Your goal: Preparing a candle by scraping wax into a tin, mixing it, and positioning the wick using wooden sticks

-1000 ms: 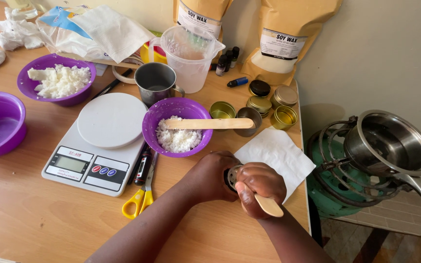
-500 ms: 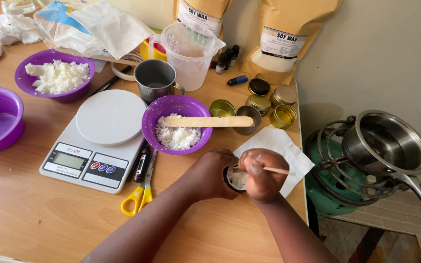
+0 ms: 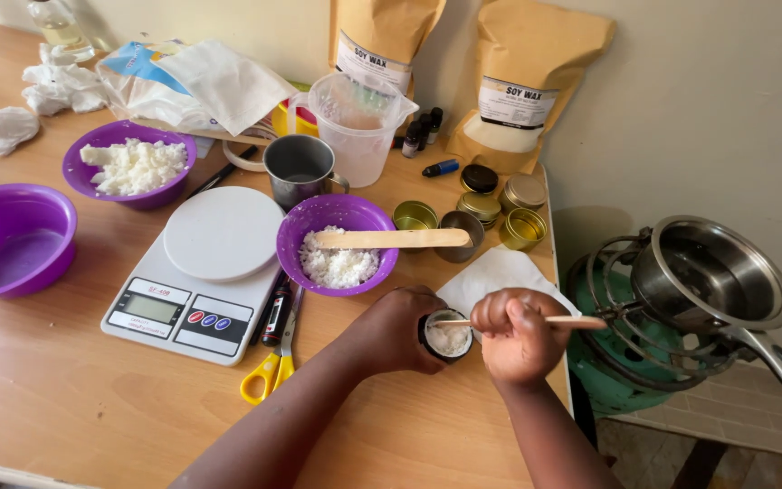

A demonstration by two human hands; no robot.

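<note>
Step in hand, as judged: packing white flakes into a small tin (image 3: 448, 337), lower centre of frame. Left hand (image 3: 397, 328) is wrapped around the tin, steadying it on the table (image 3: 65, 398). Right hand (image 3: 518, 335) is clenched on a thin stick (image 3: 536, 321) laid level across the tin mouth. Next move likely calls for pressing or levelling the flakes without tipping the tin.

Count, left to right: purple bowls 3, two with flakes; scale (image 3: 201, 272) 1; scissors (image 3: 269, 367) 1; metal cup 1; clear jug 1; brown bags 2; spare tins about 6; pan (image 3: 712, 272) 1, far right
</note>
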